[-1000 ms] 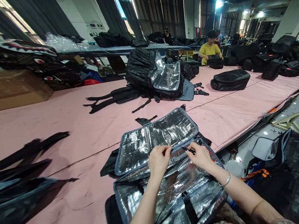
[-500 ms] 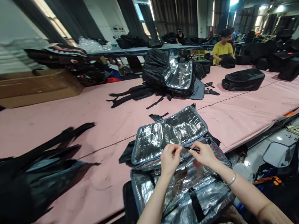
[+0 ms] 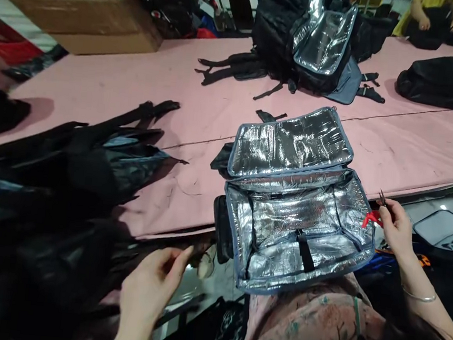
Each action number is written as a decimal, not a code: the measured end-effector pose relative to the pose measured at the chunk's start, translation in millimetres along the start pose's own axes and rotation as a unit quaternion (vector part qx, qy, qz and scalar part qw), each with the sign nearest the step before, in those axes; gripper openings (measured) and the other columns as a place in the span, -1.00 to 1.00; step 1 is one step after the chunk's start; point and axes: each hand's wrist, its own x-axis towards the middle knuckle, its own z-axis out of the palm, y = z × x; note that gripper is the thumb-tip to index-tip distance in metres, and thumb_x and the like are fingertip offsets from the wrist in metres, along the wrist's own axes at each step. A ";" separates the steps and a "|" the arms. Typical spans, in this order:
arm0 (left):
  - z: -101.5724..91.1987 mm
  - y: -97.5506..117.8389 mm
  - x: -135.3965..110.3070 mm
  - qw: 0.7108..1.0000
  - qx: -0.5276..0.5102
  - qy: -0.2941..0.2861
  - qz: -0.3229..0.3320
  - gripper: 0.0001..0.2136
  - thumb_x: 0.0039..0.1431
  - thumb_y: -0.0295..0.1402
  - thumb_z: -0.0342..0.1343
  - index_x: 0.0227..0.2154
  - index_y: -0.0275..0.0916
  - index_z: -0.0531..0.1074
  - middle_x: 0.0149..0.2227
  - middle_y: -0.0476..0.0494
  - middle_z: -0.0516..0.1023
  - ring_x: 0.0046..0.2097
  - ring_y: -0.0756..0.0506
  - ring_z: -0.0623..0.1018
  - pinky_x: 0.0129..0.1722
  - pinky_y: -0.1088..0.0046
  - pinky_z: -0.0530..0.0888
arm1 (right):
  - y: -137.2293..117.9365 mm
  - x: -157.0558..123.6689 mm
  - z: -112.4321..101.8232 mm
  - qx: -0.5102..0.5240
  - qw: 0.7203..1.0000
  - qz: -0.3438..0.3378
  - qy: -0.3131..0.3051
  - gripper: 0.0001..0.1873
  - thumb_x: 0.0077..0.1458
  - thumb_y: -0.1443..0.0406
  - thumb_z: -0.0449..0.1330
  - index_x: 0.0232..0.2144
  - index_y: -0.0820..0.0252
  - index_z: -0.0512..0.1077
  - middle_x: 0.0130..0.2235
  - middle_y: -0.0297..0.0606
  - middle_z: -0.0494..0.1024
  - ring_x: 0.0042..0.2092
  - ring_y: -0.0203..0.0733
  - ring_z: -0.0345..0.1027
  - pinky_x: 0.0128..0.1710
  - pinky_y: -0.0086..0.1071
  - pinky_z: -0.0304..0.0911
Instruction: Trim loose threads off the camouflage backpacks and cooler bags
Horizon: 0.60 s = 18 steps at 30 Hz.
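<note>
At the near edge of the pink table (image 3: 119, 81), the silver-lined bag (image 3: 298, 210) sits with its mouth facing up, close to the person's patterned clothing (image 3: 300, 330). Its lid (image 3: 292, 144) is laid back toward 12 o'clock, showing the same shiny lining, and a short black strap (image 3: 305, 253) lies inside near 6 o'clock.

Just off the bag's rim at 3 o'clock, the right hand (image 3: 398, 227) grips a small pointed dark tool (image 3: 383, 198), tip upward, with a red strip (image 3: 371, 218) hanging beside the fingers. A bracelet (image 3: 419, 298) circles that wrist. Toward 8 o'clock, clear of the bag, the left hand (image 3: 147, 282) has thumb and forefinger drawn close together; I cannot tell whether anything is pinched between them.

Farther out, dark bags (image 3: 83, 171) are heaped at 9 o'clock, and a cardboard box (image 3: 101, 16) rests at 10. A black backpack (image 3: 278, 31) with a silver-lined flap lies at 12 o'clock. Around 1 o'clock sits a long black bag (image 3: 444, 78), with a co-worker's hand (image 3: 424, 22) beyond it.
</note>
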 end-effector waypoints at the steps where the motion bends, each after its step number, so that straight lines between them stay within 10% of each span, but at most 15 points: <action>1: 1.8 -7.2 -9.8 0.999 0.035 0.004 -0.016 -0.74 -0.03 -0.12 -0.02 -0.44 -0.19 0.42 -0.41 -0.14 0.45 -0.33 -0.15 0.45 -0.38 0.36 0.38 | 2.5 -4.1 1.7 0.001 1.000 0.009 0.002 -0.63 0.11 0.08 0.01 -0.15 0.18 0.36 -0.24 -0.20 0.48 -0.27 -0.13 0.35 -0.28 -0.29 0.25; 8: 34.3 18.5 -59.9 0.968 -0.118 -0.210 -0.067 -0.63 0.03 0.02 -0.12 -0.41 -0.17 0.38 -0.48 -0.04 0.51 -0.43 -0.07 0.50 -0.37 0.46 0.42 | -5.7 -7.8 20.6 -0.052 0.998 0.014 0.023 -0.62 0.12 0.07 -0.03 -0.18 0.19 0.36 -0.23 -0.18 0.48 -0.22 -0.10 0.32 -0.19 -0.23 0.20; 18: 41.3 21.4 -44.1 0.953 -0.084 -0.292 0.022 -0.62 0.07 0.02 -0.18 -0.56 -0.17 0.29 -0.61 0.01 0.40 -0.51 -0.04 0.43 -0.47 0.52 0.34 | 9.2 -7.3 10.5 -0.015 0.997 0.070 -0.028 -0.63 -0.06 0.02 0.17 -0.34 0.19 0.37 -0.39 -0.30 0.44 -0.42 -0.25 0.23 -0.37 -0.38 0.16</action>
